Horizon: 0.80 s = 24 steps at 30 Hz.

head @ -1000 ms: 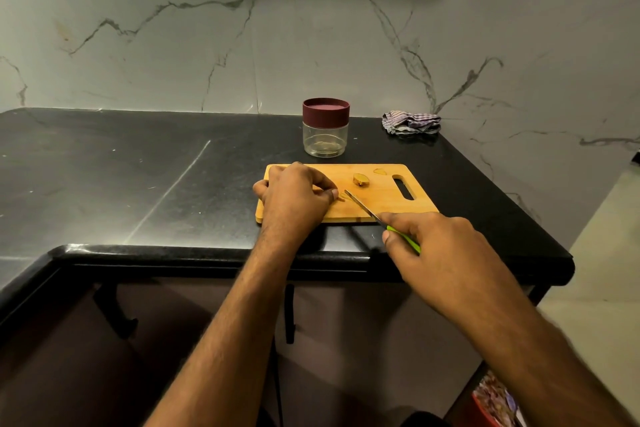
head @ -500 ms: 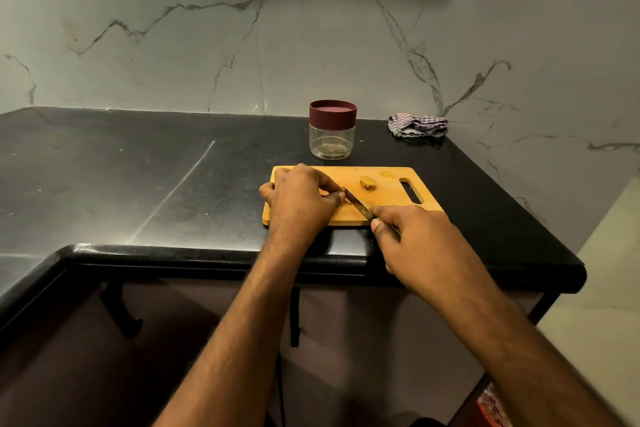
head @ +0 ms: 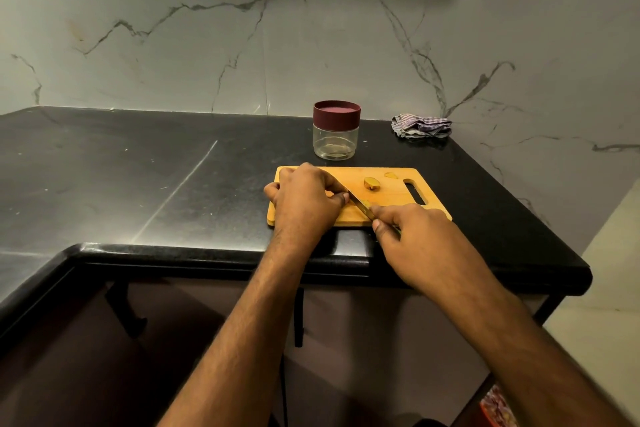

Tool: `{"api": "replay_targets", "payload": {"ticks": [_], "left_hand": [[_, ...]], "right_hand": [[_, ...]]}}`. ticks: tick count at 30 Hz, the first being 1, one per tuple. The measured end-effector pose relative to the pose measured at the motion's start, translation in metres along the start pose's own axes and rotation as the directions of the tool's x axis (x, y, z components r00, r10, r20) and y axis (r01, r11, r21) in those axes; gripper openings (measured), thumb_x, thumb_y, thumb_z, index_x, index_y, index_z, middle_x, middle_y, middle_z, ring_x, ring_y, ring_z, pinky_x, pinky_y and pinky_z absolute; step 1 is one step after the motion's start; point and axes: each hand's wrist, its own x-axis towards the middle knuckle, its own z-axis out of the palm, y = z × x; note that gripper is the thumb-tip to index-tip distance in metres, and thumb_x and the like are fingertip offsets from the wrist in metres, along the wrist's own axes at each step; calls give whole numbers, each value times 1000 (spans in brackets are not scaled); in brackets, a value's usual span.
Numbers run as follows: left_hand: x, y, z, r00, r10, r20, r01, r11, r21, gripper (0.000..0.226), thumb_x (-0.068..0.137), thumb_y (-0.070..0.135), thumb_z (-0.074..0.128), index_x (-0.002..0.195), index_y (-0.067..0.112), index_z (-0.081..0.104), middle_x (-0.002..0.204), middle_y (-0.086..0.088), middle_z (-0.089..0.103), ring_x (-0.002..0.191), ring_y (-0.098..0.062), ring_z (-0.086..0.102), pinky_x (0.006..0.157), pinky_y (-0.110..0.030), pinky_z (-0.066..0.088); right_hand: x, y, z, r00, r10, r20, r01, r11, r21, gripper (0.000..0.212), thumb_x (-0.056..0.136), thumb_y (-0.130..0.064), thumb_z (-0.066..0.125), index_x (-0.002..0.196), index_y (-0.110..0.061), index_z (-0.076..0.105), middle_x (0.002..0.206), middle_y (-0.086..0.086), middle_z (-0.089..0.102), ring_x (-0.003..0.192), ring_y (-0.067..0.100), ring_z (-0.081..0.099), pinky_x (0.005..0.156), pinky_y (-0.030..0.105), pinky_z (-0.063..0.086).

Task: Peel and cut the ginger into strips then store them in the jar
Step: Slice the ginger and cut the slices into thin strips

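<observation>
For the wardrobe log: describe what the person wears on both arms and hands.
Nothing is worn. The left hand and right hand are bare, with no gloves, rings or bandages visible. Both forearms are bare as well, up to the bottom edge of the picture; no sleeve, watch or bracelet shows on either wrist. Fine hair shows on the forearms.

Wooden board; glossy black counter; clear glass jar; cloth rag.

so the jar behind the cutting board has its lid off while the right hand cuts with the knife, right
Not quite. The head view shows the jar with its dark red lid on, not off. The rest holds: it stands behind the cutting board, and the right hand grips the knife, blade on the board.
</observation>
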Motion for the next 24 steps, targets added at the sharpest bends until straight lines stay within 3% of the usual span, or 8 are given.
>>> {"api": "replay_targets", "payload": {"ticks": [5,8,14,18,24], "left_hand": [[0,2,-1,1000,-7,18,7,1000,4,15,87,44,73,101,37,76,135,7,55,134,-22,33,104,-44,25],[-1,2,-1,1000,-5,24,5,1000,-12,14,88,42,73,100,36,76,135,7,55,135,-22,32,105,-45,24],[-3,0,-1,1000,10,2,-10,1000,-28,11,87,42,74,97,38,75,130,7,56,134,-22,33,103,-44,24],[-4,0,-2,1000,20,12,-20,999,-47,12,88,41,73,100,39,73,131,8,55,136,-22,32,105,-45,22],[-4,-2,-2,1000,27,16,-26,999,-47,3,88,40,73,90,42,72,132,9,54,135,-21,31,103,-43,21]], "right_hand": [[-15,3,-4,1000,15,8,-15,1000,6,36,100,-39,44,135,-43,49,108,-8,63,77,6,51,65,25,48],[-25,6,-9,1000,26,11,-26,1000,-2,36,100,-40,43,135,-45,48,100,-10,60,73,4,49,60,22,44],[-39,8,-16,998,41,47,-39,999,-26,37,99,-45,42,135,-48,45,86,-18,49,77,3,53,68,24,49],[-43,9,-17,998,57,30,-54,995,-81,38,98,-50,42,135,-55,42,99,-13,59,87,6,55,73,29,50],[-39,10,-17,996,77,48,-70,989,-127,40,97,-50,43,136,-56,38,103,-13,60,88,7,54,75,29,51]]}}
